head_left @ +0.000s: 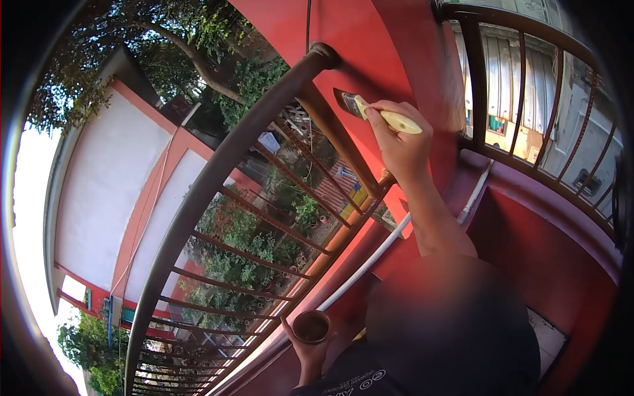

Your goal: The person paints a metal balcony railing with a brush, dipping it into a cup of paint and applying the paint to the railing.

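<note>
A paintbrush [401,123] with a pale yellow handle is in my right hand [403,142], its fingers closed round the handle. The dark bristles touch or nearly touch the red pillar [366,49], just right of the brown railing's upper end. Lower down, my left hand [309,350] holds a small round cup [311,327] with dark contents, beside the lower rail. The brown metal railing [218,148] runs diagonally to the left of both hands.
A second brown railing [522,26] stands at the upper right above a red low wall [548,244]. A white pipe [370,264] runs along the ledge. Plants [231,264] and a pink-and-white building [112,178] lie beyond the railing.
</note>
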`<state>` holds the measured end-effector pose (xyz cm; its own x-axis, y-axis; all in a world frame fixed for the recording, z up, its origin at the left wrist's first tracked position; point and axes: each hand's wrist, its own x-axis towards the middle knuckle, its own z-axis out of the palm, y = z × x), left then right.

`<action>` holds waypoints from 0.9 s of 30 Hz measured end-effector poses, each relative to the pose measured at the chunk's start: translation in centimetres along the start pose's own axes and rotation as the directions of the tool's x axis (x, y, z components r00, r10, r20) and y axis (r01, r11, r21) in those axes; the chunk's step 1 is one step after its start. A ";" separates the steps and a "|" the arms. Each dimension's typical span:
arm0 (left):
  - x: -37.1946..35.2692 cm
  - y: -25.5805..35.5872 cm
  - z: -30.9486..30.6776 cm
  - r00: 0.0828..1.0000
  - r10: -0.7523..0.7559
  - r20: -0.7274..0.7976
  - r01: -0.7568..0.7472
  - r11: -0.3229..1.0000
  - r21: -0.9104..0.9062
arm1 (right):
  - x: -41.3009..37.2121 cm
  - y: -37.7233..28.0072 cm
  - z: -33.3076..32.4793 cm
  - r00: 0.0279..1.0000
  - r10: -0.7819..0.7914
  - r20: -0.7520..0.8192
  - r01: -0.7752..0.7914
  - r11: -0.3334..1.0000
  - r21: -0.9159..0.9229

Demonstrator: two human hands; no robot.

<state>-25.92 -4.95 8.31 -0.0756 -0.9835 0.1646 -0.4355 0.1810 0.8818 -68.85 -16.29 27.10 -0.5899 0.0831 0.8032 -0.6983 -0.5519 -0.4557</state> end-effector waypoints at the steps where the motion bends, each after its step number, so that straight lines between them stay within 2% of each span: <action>1: -0.1 0.3 0.0 1.000 -0.010 -0.001 0.010 1.000 0.011 | -0.7 0.5 -0.1 0.995 0.067 -0.078 -0.066 0.998 0.011; 3: -0.2 1.1 0.3 1.000 -0.011 0.003 0.011 1.000 0.018 | -1.7 1.7 0.6 0.944 0.293 -0.155 -0.264 0.947 0.184; 5: -0.2 1.0 0.3 1.000 0.005 0.007 -0.006 0.999 0.033 | -2.1 1.8 1.9 0.835 0.516 -0.192 -0.401 0.809 0.429; 8: 0.0 0.3 0.2 1.000 0.027 0.008 -0.027 0.999 0.031 | -2.5 0.7 2.1 0.744 0.650 -0.154 -0.487 0.685 0.541; 14: -0.4 0.3 -0.3 1.000 0.014 0.008 -0.013 0.998 -0.054 | -3.4 0.2 1.1 0.834 0.519 -0.186 -0.425 0.821 0.382; 17: 0.0 0.3 -0.3 1.000 0.021 0.021 -0.020 0.997 -0.075 | -2.1 -0.6 0.5 0.931 0.332 -0.149 -0.296 0.930 0.220; 20: 0.1 0.0 -0.2 0.999 0.040 0.033 -0.034 0.986 -0.163 | -2.0 -1.7 -2.0 0.969 0.226 -0.096 -0.214 0.969 0.126; 21: 0.2 -0.1 -0.4 0.998 0.050 0.047 -0.039 0.978 -0.205 | -2.7 -1.1 -3.7 0.962 0.271 -0.044 -0.268 0.961 0.062; 22: 0.1 -0.3 -0.5 0.997 0.055 0.061 -0.039 0.969 -0.245 | -3.8 -1.3 -5.2 0.927 0.374 -0.031 -0.361 0.910 0.205; 23: 0.0 0.2 -0.6 0.996 0.062 0.059 -0.045 0.968 -0.249 | -4.7 -2.1 -7.2 0.907 0.421 -0.018 -0.405 0.882 0.242; 25: -0.4 -1.5 -1.0 0.994 0.061 0.091 -0.035 0.963 -0.265 | -7.8 -2.1 -11.7 0.867 0.498 -0.019 -0.487 0.855 0.180; 26: -0.7 -1.8 -1.1 0.993 0.018 0.118 0.019 0.952 -0.306 | -9.6 -1.9 -14.0 0.825 0.564 -0.020 -0.557 0.819 0.140; 27: -0.6 -2.5 -1.2 0.989 0.085 0.123 -0.051 0.965 -0.256 | -11.2 -1.9 -16.4 0.759 0.651 -0.024 -0.648 0.758 0.077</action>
<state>-23.71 -4.81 6.51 -0.2218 -0.9577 0.1833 -0.1867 0.2262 0.9560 -67.59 -2.57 12.69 -0.9118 -0.2766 0.3035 -0.1158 -0.5358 -0.8363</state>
